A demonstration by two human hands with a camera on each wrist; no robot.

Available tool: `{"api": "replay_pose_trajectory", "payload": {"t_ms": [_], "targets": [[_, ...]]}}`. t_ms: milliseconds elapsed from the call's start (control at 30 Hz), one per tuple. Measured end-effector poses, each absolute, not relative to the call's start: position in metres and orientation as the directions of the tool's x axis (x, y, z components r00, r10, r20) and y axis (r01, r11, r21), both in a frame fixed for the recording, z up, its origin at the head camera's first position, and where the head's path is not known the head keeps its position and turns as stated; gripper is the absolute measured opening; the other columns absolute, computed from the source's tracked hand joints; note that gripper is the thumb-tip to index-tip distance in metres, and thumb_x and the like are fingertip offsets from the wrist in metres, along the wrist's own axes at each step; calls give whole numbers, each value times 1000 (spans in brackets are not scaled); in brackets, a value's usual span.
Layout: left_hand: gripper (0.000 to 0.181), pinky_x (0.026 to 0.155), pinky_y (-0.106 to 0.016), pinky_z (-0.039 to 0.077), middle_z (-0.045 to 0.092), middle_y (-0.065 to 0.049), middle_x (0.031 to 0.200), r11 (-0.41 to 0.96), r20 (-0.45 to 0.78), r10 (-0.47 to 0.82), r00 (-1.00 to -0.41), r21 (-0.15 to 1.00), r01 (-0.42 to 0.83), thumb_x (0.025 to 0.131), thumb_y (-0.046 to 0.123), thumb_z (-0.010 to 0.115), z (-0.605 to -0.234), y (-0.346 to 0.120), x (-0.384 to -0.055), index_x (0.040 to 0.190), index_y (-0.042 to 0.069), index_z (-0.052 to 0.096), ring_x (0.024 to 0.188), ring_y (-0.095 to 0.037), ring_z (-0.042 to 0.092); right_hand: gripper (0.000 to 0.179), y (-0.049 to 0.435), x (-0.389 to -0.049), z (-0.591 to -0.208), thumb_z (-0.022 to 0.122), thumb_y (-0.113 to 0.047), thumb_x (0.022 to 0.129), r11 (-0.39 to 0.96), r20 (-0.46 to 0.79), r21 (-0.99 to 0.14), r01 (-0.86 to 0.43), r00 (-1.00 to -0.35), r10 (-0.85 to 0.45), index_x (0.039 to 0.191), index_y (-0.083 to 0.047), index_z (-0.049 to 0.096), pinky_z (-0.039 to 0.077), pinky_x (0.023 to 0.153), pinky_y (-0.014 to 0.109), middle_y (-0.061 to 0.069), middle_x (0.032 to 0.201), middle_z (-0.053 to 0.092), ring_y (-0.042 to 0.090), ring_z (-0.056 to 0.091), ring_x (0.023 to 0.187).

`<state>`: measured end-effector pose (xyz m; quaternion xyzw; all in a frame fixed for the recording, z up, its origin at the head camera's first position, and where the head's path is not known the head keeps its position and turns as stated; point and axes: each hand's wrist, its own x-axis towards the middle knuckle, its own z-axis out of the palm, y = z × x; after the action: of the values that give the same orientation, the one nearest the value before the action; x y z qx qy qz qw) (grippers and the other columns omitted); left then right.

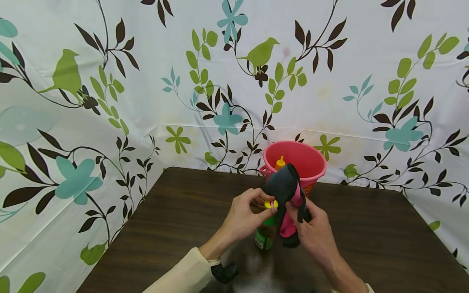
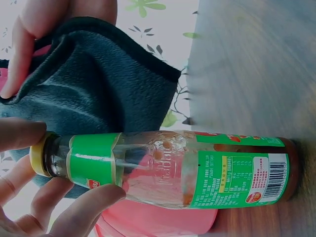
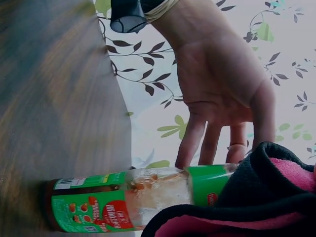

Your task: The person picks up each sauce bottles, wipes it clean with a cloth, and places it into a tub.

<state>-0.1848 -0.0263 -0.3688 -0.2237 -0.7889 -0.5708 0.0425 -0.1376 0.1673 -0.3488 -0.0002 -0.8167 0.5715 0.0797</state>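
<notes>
A glass sauce bottle (image 1: 264,238) with green labels and a yellow cap (image 2: 38,154) stands upright on the dark table, its base bearing a little reddish-brown sauce. My left hand (image 1: 246,215) pinches the bottle at its cap, thumb on one side and fingertips on the other. Just to the right, my right hand (image 1: 316,232) grips a dark grey fleece piece (image 1: 281,184) with pink lining and black edging. The fleece hangs beside the bottle's neck; in the right wrist view it overlaps the bottle's upper end. Most of the right hand's fingers are hidden behind the fleece.
Behind the hands a pink bucket (image 1: 314,167) stands on the table (image 1: 198,195), with an orange nozzle top (image 1: 280,162) showing inside its rim. A patterned curtain (image 1: 220,73) of leaves and birds hangs along the table's back and left side.
</notes>
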Motion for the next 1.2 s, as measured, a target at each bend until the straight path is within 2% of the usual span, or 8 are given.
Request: {"api": "replay_pose_trajectory", "payload": {"t_ms": [267, 500, 767, 933, 1033, 1100, 1167, 1200], "targets": [[16, 82, -25, 62, 74, 0, 115, 263, 321, 302, -897, 877, 403, 94, 23, 81, -370, -26, -186, 108, 18, 74, 93, -14, 74, 41, 171, -139, -352, 64, -44, 105, 343, 110, -936, -73, -990, 90, 134, -16, 70, 56, 97, 44, 12, 119, 72, 26, 63, 107], [16, 82, -23, 62, 74, 0, 114, 260, 315, 300, -900, 881, 395, 94, 22, 81, -370, -27, -185, 108, 19, 74, 92, -13, 73, 41, 179, -138, -355, 66, -46, 104, 341, 87, -939, -44, -990, 112, 128, -13, 70, 51, 89, 36, 11, 104, 67, 25, 60, 99], [18, 81, -21, 61, 74, -1, 115, 278, 293, 306, -906, 883, 379, 94, 25, 81, -371, -27, -186, 110, 19, 73, 94, -14, 71, 41, 205, -133, -367, 64, -45, 105, 378, 55, -926, 19, -981, 184, 132, -14, 69, 54, 88, 29, 12, 121, 69, 14, 64, 102], [19, 80, -22, 61, 73, -1, 117, 284, 284, 304, -909, 884, 371, 94, 26, 80, -370, -27, -186, 111, 20, 73, 95, -15, 70, 49, 229, -128, -374, 62, -46, 106, 403, 34, -913, 63, -973, 229, 147, -21, 59, 56, 85, 23, 11, 136, 67, 4, 65, 105], [19, 79, -22, 61, 73, 0, 117, 289, 281, 300, -911, 884, 368, 94, 26, 81, -369, -27, -186, 111, 20, 73, 95, -15, 70, 64, 245, -126, -375, 59, -48, 107, 411, 5, -907, 94, -973, 232, 165, -33, 38, 56, 107, 41, 13, 162, 50, 19, 59, 135], [19, 79, -23, 61, 73, 1, 117, 293, 276, 299, -913, 884, 363, 94, 26, 81, -369, -27, -186, 111, 21, 73, 94, -14, 70, 73, 256, -126, -374, 57, -51, 107, 407, -41, -903, 139, -970, 240, 168, -46, 17, 41, 122, 61, 10, 176, 28, 33, 37, 157], [19, 78, -23, 61, 73, 1, 117, 295, 273, 298, -915, 885, 360, 94, 26, 81, -368, -26, -186, 110, 22, 73, 94, -13, 70, 79, 267, -126, -373, 56, -52, 107, 391, -83, -902, 182, -963, 256, 165, -54, 3, 23, 123, 77, 4, 180, 8, 40, 9, 166], [19, 78, -23, 61, 73, 2, 117, 296, 270, 297, -916, 886, 357, 94, 26, 81, -368, -26, -186, 110, 23, 73, 93, -12, 70, 80, 272, -126, -373, 56, -52, 107, 379, -105, -902, 205, -957, 270, 163, -58, -1, 20, 123, 79, 2, 181, 2, 41, 2, 167]]}}
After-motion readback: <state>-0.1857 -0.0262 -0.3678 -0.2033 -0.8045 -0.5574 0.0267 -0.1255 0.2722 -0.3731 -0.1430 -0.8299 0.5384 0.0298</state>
